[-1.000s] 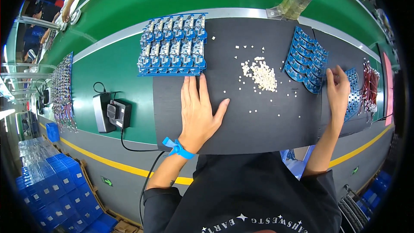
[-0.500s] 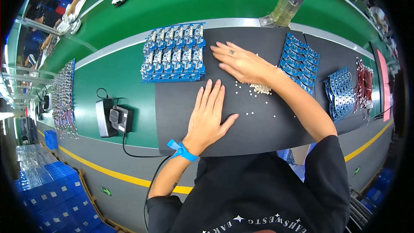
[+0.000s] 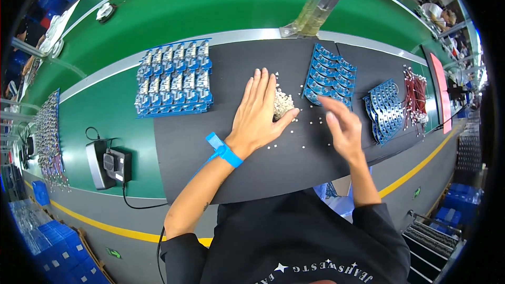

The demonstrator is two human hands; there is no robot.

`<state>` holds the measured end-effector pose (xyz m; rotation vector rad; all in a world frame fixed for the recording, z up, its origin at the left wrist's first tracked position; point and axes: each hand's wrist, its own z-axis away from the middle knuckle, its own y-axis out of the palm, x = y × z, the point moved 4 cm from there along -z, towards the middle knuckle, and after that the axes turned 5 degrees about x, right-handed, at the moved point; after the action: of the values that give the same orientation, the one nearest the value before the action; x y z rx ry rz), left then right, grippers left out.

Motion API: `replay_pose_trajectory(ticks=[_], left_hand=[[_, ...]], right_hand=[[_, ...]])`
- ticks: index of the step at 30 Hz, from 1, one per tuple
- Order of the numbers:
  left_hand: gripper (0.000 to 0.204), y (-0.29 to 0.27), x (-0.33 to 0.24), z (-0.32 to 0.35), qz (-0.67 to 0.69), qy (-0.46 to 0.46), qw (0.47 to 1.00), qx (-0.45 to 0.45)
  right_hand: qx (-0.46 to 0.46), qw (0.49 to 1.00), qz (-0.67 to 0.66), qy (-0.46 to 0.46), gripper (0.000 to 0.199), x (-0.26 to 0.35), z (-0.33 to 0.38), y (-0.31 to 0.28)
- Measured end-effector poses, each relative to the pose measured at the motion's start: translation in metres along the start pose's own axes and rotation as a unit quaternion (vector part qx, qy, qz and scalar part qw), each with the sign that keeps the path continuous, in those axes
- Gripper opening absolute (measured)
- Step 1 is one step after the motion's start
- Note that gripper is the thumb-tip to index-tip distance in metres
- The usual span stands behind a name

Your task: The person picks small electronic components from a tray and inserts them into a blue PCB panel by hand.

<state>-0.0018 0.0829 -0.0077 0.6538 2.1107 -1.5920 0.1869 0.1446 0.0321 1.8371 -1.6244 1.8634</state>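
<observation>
My left hand (image 3: 254, 121) lies flat on the black mat (image 3: 181, 152), fingers stretched forward and thumb out. Its edge borders a pile of tiny cream-coloured parts (image 3: 284, 105), like small connectors, partly covered by the hand. A blue wristband (image 3: 225, 153) circles that wrist. To the right, my right hand (image 3: 344, 130) is raised over the mat with thumb and fingers apart; nothing shows in it. Just beyond it lies a panel of blue circuit boards (image 3: 330, 76). Several single cream parts are scattered between the hands.
A stack of populated blue boards (image 3: 173, 79) stands on the left, near a black power adapter (image 3: 117, 164) with a cable. Farther right are another blue board panel (image 3: 385, 110), red wire leads (image 3: 415, 97) and pink sheets (image 3: 441, 92). A metal post (image 3: 318, 5) rises behind the mat.
My right hand has drawn back from the far side of the mat to the right. My left hand has moved forward beside the pile, which now shows more heaped. The whole view has shifted.
</observation>
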Motion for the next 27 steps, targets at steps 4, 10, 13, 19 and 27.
replay_pose_trajectory(ticks=[4, 10, 13, 19, 27], left_hand=[[0.093, -0.01, -0.018, 0.01, 0.081, 0.013, 0.995, 0.054], [0.113, -0.017, -0.024, 0.037, -0.04, 0.016, 0.992, 0.116], [0.113, -0.009, -0.016, 0.02, -0.067, 0.027, 0.995, 0.072], [0.11, -0.004, 0.001, -0.016, -0.045, -0.013, 0.998, 0.029], [0.1, -0.001, -0.009, 0.012, 0.31, -0.007, 0.948, 0.076]], right_hand=[[-0.049, 0.982, 0.151, 0.103, 0.034, -0.008, 0.057, 0.001], [0.022, 0.989, 0.134, 0.061, 0.049, 0.02, 0.033, 0.056], [0.01, 1.0, 0.009, 0.008, 0.038, 0.024, 0.016, 0.052], [-0.175, 0.939, 0.177, 0.238, 0.035, -0.016, 0.029, -0.03], [-0.191, 0.909, -0.081, 0.362, 0.043, -0.047, 0.038, -0.038]])
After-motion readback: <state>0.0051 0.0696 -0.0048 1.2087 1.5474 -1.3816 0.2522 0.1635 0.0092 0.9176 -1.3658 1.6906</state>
